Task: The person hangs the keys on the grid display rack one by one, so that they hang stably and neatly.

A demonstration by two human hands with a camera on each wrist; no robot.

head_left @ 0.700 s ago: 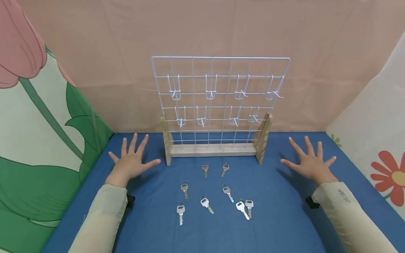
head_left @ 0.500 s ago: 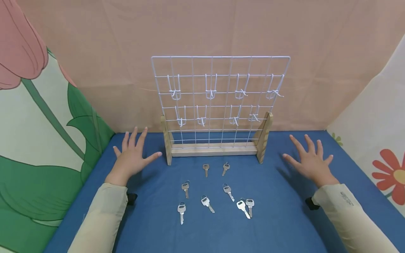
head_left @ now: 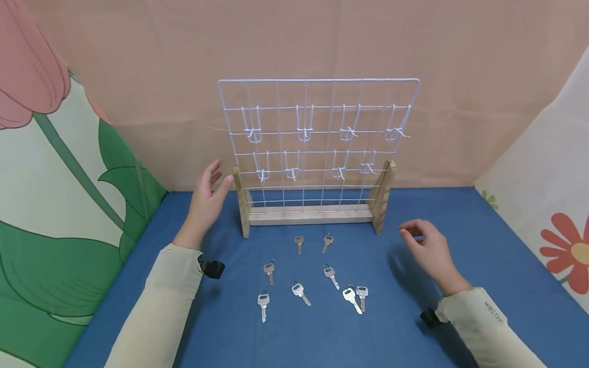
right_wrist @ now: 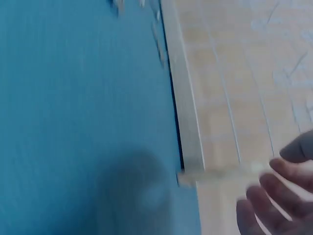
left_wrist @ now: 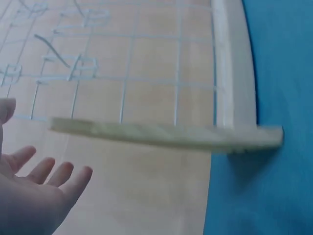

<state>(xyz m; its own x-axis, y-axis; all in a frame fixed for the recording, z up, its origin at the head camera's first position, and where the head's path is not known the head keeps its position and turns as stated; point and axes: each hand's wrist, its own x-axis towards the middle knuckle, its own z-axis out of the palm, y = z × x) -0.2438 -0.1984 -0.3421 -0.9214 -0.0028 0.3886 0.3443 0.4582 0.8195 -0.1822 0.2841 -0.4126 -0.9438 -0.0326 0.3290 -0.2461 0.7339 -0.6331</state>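
A white wire grid rack (head_left: 317,80) with two rows of wire hooks (head_left: 304,134) stands in a wooden base (head_left: 310,219). My left hand (head_left: 204,207) is raised beside the rack's left wooden leg (head_left: 242,204), fingers loosely bent and holding nothing. In the left wrist view those fingers (left_wrist: 73,183) appear apart from the leg. Over the cloth to the right of the rack hovers my right hand (head_left: 430,250), its fingers loosely curled round nothing. Several silver keys lie in front of the base, among them a key (head_left: 263,304) at front left and a key (head_left: 330,275) farther right.
Blue cloth (head_left: 303,342) covers the table. Behind it hangs a tan backdrop (head_left: 138,76). Flower-printed panels flank both sides, the left panel (head_left: 27,194) with green leaves and the right panel (head_left: 570,168) with a red flower.
Both hands have left their spread pose, with fingers drawn in. The left has risen and moved right towards the rack's leg; the right has shifted left. The keys lie as before.
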